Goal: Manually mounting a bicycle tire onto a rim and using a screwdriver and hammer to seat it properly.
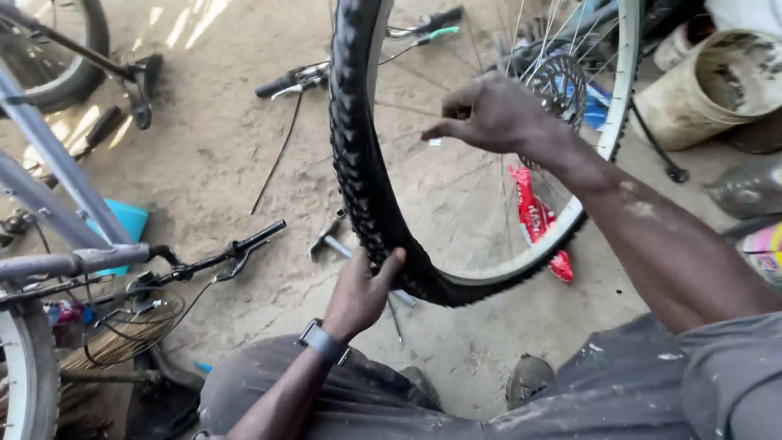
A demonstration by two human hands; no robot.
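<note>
Centrally, a bicycle wheel (489, 269) stands upright on the sandy ground (220, 171) in front of the seated person's knees, its knobby black tyre (358, 163) toward the left and its pale rim (627, 73) toward the right. The left hand (362, 293), with a dark watch (323, 342) at the wrist, grips the lower part of the tyre, thumb up against the tread and fingers wrapped behind it. The right hand (489, 114) reaches in among the spokes (456, 195), fingers curled with thumb and forefinger drawn together near one spoke; whether they actually pinch it cannot be told. A toothed sprocket cluster (562, 85) sits at the hub just beyond this hand. A red wrapper (533, 216) lies on the ground behind the spokes. A hammer (330, 236) lies on the ground just left of the tyre. A black handlebar (220, 261) of another bicycle juts in from the left, and a dirty bucket (717, 90) stands at upper right.
</note>
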